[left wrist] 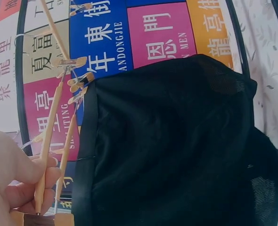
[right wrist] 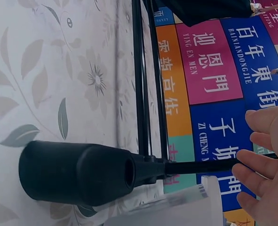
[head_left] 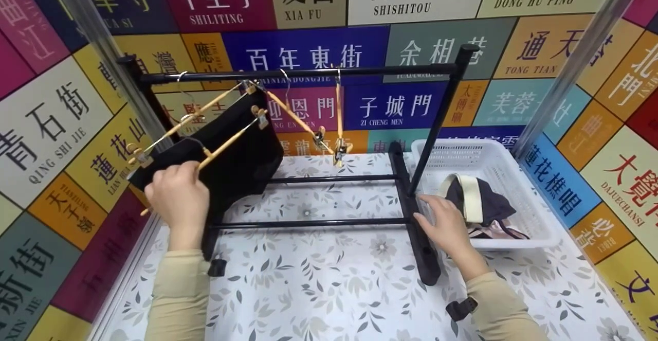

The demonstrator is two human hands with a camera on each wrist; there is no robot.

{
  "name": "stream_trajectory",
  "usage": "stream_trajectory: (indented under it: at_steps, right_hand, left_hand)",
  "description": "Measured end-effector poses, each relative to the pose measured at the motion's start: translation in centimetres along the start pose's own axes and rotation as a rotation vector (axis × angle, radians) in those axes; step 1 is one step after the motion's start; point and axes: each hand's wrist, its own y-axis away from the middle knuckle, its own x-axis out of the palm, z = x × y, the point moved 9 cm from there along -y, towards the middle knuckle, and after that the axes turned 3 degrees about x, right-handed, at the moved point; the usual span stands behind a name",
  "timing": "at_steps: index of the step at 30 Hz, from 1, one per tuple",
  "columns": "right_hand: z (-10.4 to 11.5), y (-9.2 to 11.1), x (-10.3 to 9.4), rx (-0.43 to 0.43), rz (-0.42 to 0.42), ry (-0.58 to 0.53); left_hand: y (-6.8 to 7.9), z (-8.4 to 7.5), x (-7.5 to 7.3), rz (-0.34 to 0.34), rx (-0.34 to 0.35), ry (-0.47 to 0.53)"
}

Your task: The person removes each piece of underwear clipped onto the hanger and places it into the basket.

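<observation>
My left hand point(head_left: 180, 197) pinches the wooden bar of a clip hanger point(left wrist: 51, 120) between thumb and fingers. Just behind it, a second wooden hanger point(head_left: 190, 117) hangs from the black garment rack point(head_left: 308, 74). A black garment point(left wrist: 176, 136) with a band along its top and mesh patches is clipped to that second hanger. The held hanger's far clip point(head_left: 260, 117) overlaps the cloth in the head view. My right hand point(head_left: 446, 225) holds nothing, fingers loosely extended between the rack's right foot point(head_left: 424, 258) and the white basket point(head_left: 545, 235).
Bare clip hangers point(head_left: 339, 114) hang mid-rail. Inside the basket lies a dark garment point(head_left: 493, 199) with a cream band, over something pinkish. Two lower bars point(head_left: 318, 223) join the rack's feet on the floral surface point(head_left: 308, 279). Sign-printed walls point(head_left: 303, 48) stand behind and at both sides.
</observation>
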Motion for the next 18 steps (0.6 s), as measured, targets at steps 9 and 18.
stream_trajectory:
  at_steps: [9,18]
  right_hand:
    - [0.8,0.1,1.2,0.001,0.043,-0.018]
    - [1.6,0.3,2.9,0.006,0.045,-0.029]
  left_hand:
    - [-1.8,-0.6,-0.5,-0.042,0.022,-0.005]
    - [-3.4,-1.6,-0.7,-0.045,0.008,-0.014]
